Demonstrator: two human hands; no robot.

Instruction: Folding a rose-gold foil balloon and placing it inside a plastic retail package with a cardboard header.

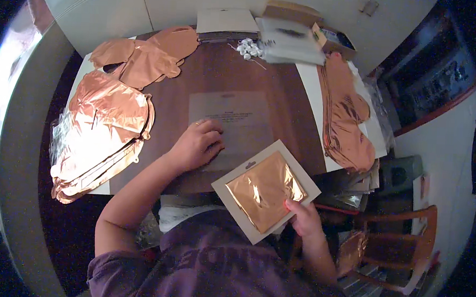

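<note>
My right hand (305, 219) grips the lower right edge of a pale square card (278, 146), its thumb on the front. On the card lies a folded rose-gold foil balloon (265, 195); a hanger hole shows near one corner. The card is tilted above the table's front edge. My left hand (198, 145) is closed, its fingers curled against a flat translucent plastic bag (245, 108). That bag lies on the table with a hanger slot at its far end and small print on it. The undersides of the left fingertips are hidden.
Flat rose-gold foil balloons (111, 107) pile up on the table's left; more foil balloons (347, 116) lie at the right. White string bundles (248, 49), a stack of cards (227, 21), clear bags (289, 41) and an open cardboard box (335, 39) sit along the back. A wooden chair (394, 243) stands at right.
</note>
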